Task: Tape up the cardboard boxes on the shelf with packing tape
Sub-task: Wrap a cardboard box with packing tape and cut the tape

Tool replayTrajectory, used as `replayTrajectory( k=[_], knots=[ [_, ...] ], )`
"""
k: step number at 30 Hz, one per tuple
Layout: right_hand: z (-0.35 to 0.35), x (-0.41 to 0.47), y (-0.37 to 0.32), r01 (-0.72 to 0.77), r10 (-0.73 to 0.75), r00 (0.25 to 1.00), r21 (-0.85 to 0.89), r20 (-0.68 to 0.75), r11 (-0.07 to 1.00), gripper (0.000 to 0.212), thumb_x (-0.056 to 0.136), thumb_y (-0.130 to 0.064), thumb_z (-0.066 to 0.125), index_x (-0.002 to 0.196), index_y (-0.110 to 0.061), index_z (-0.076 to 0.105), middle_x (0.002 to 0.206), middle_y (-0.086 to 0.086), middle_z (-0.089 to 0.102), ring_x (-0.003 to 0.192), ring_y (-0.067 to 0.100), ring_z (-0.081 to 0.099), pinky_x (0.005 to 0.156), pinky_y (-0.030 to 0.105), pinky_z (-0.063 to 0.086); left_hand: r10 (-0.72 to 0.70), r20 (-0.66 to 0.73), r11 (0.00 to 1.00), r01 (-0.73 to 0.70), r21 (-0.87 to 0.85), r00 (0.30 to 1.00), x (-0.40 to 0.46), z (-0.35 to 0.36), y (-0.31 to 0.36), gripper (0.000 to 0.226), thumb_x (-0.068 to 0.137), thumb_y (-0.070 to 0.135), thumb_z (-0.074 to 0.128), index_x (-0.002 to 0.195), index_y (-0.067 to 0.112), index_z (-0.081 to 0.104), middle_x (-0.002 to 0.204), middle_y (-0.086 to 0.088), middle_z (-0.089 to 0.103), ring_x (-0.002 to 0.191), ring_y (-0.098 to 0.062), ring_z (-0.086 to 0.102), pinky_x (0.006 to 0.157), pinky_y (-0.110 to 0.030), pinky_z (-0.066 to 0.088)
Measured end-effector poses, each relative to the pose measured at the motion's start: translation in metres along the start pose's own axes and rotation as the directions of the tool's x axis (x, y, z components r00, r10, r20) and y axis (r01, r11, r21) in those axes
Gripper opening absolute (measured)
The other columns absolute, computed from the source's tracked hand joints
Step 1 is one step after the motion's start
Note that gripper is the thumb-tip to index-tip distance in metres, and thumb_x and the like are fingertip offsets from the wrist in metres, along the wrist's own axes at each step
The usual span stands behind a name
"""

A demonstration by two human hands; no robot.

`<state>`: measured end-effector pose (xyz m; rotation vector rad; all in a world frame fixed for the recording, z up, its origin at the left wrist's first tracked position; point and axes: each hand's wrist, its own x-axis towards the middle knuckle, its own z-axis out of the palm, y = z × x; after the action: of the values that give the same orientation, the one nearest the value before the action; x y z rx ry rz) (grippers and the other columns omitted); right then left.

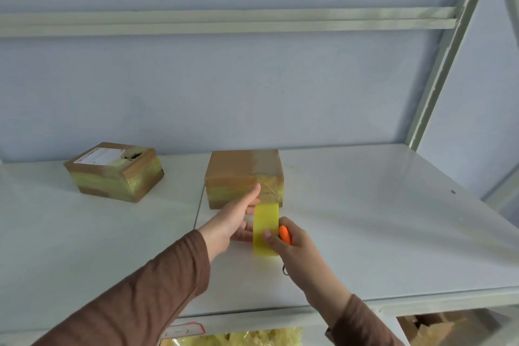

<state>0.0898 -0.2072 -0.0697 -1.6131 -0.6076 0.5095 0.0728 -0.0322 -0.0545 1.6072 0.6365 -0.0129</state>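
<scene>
Head view: a white shelf [365, 219] runs across the frame, its front edge low in the picture, with a grey upright [438, 64] at the right and a wall behind.

Two cardboard boxes sit on it. The left box [115, 171] lies near the back edge, turned at an angle, with a white label [97, 155] and a torn patch on top and yellowish tape round its sides. The middle box [244, 174] sits square to the back edge, well apart from the left one, with tape across its top and front face.

A strip of yellow tape [266, 229] runs from the bottom of the middle box's front face toward the front edge, held taut above the shelf.

The left hand [233, 222] reaches forward, its thumb pressed on the box's front face just beside the tape's upper end, the other fingers under or behind the strip. The right hand [292, 244] pinches the tape's lower part, thumb on top, and also grips an orange cutter [285, 234] against the strip's right edge. A dark beaded chain [285, 271] hangs below that hand. Both sleeves are brown.

Below the front edge, a label [181, 331], yellow material and more cardboard show on a lower level.
</scene>
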Motion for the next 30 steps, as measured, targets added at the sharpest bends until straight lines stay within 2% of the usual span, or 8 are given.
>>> replayTrajectory(
  k=[3,7,11,17,22,26,28,30],
  knots=[
    [-0.008,0.003,-0.003,0.018,-0.020,0.999,-0.068,-0.028,0.998,0.022,0.104,-0.032,0.058,0.091,-0.014,0.060,0.062,-0.019,0.053,0.059,0.004,0.049,0.054,0.015,0.037,-0.074,0.098,0.984,0.089,-0.157,0.992,0.006,0.007,0.011,0.037,0.098,0.044,0.063,0.120,0.015,0.073,0.100,-0.009,0.074,0.078,-0.022,0.071,0.070,-0.032,0.060],
    [-0.043,0.043,-0.022,0.069,-0.109,0.950,-0.146,-0.292,0.987,0.021,0.100,-0.028,0.063,0.103,-0.013,0.049,0.083,0.003,0.059,0.068,0.020,0.056,0.057,0.034,0.048,-0.026,0.156,0.954,0.071,-0.292,0.987,0.008,0.009,0.014,0.032,0.094,0.023,0.070,0.121,0.007,0.071,0.098,-0.010,0.077,0.085,-0.030,0.077,0.066,-0.034,0.061],
    [-0.067,0.085,-0.045,0.002,-0.048,0.993,-0.396,-0.108,0.918,0.025,0.094,-0.027,0.059,0.103,-0.015,0.039,0.088,-0.003,0.050,0.074,0.015,0.047,0.063,0.032,0.036,-0.033,0.136,0.936,0.078,-0.344,0.990,0.009,0.011,0.013,0.021,0.099,0.021,0.064,0.116,0.009,0.070,0.092,-0.007,0.079,0.080,-0.029,0.078,0.065,-0.033,0.063],
    [-0.068,0.102,-0.058,0.333,-0.277,0.935,-0.819,0.222,0.467,0.016,0.101,-0.030,0.056,0.111,-0.018,0.058,0.099,0.000,0.066,0.088,0.024,0.060,0.071,0.033,0.045,-0.040,0.121,0.959,0.073,-0.275,0.992,0.012,0.010,0.013,0.025,0.102,0.022,0.058,0.119,0.008,0.071,0.103,-0.008,0.079,0.087,-0.027,0.078,0.083,-0.036,0.062],
    [-0.062,0.113,-0.050,0.439,-0.351,0.860,-0.888,0.371,0.136,0.014,0.106,-0.030,0.047,0.112,-0.018,0.052,0.101,0.001,0.064,0.088,0.029,0.063,0.067,0.037,0.041,-0.037,0.123,0.959,0.070,-0.276,0.992,0.015,0.010,0.012,0.026,0.100,0.023,0.063,0.120,0.008,0.071,0.105,-0.007,0.079,0.084,-0.026,0.078,0.083,-0.036,0.061],
    [-0.061,0.120,-0.043,0.403,-0.252,0.869,-0.905,0.426,-0.139,0.016,0.104,-0.017,0.046,0.119,-0.021,0.052,0.106,0.000,0.064,0.095,0.026,0.066,0.067,0.032,0.038,-0.027,0.116,0.962,0.058,-0.268,0.993,0.020,0.008,0.013,0.022,0.097,0.020,0.065,0.113,0.007,0.074,0.102,-0.008,0.079,0.084,-0.026,0.078,0.087,-0.039,0.061],
    [-0.070,0.119,-0.042,0.395,-0.142,0.894,-0.897,0.425,-0.196,0.020,0.104,-0.017,0.046,0.122,-0.021,0.054,0.110,0.002,0.065,0.101,0.029,0.067,0.071,0.033,0.038,-0.040,0.114,0.957,0.071,-0.281,0.993,0.021,0.006,0.013,0.021,0.099,0.018,0.063,0.111,0.005,0.073,0.100,-0.010,0.079,0.083,-0.027,0.077,0.090,-0.040,0.060],
    [-0.083,0.118,-0.048,0.387,-0.128,0.910,-0.919,0.394,-0.083,0.014,0.105,-0.024,0.050,0.118,-0.022,0.053,0.109,0.001,0.066,0.101,0.030,0.066,0.072,0.032,0.038,-0.051,0.123,0.959,0.083,-0.270,0.991,0.021,0.005,0.012,0.021,0.100,0.018,0.060,0.110,0.004,0.073,0.100,-0.011,0.079,0.082,-0.027,0.078,0.081,-0.036,0.063]
  ],
)
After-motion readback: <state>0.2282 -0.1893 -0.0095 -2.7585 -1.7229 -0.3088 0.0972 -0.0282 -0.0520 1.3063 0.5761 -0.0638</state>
